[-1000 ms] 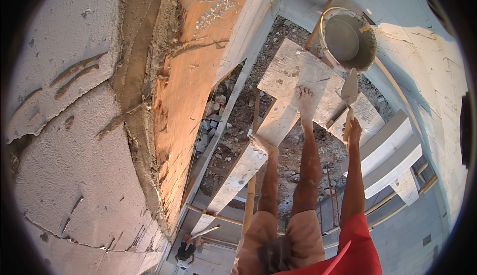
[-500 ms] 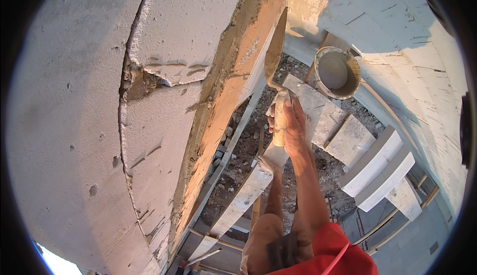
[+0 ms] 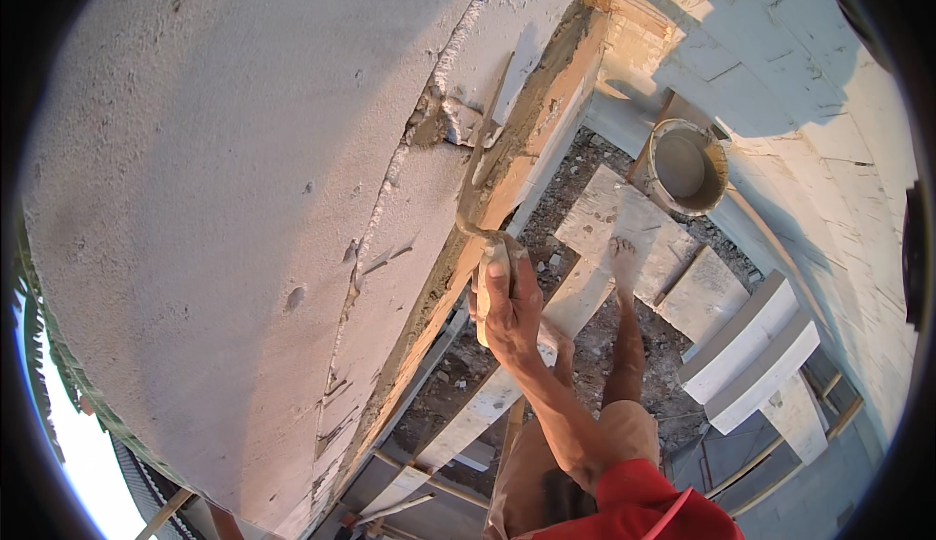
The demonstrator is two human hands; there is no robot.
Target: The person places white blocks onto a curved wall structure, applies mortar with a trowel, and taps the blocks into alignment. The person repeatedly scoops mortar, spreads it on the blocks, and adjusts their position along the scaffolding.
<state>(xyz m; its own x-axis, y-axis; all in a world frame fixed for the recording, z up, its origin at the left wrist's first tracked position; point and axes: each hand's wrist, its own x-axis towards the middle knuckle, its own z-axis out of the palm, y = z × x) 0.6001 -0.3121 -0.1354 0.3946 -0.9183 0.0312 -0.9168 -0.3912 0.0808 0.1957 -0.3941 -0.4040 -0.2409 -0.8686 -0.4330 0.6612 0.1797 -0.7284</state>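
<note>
In the head view, the right hand point(image 3: 515, 312) is clamped around the handle of a trowel point(image 3: 474, 229), its blade turned nearly edge-on beside the wall point(image 3: 253, 199) and the mortar strip point(image 3: 565, 45); whether it touches is unclear. The left hand is out of view, so its state cannot be told. A bucket point(image 3: 715, 162) of grey mix sits beyond the boards point(image 3: 597, 206), where one bare foot point(image 3: 622, 248) stands. Two pale blocks point(image 3: 743, 333) lie to the right.
</note>
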